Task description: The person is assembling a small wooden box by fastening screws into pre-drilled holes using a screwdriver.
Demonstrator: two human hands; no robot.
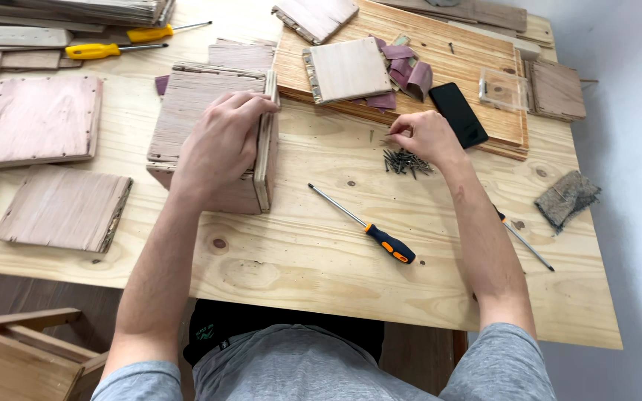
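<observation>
The left hand (221, 145) lies flat on the wooden box (209, 134), fingers curled over its loose side board. The right hand (425, 137) pinches its fingers almost shut at the top of the pile of screws (406, 162); I cannot tell if it holds one. The box sits to the left of the pile on the tabletop (321, 252).

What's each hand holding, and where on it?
Left hand presses on the wooden box, fingers curled over the top edge of its side panel. Right hand pinches at the pile of screws; whether it holds one cannot be told.
</observation>
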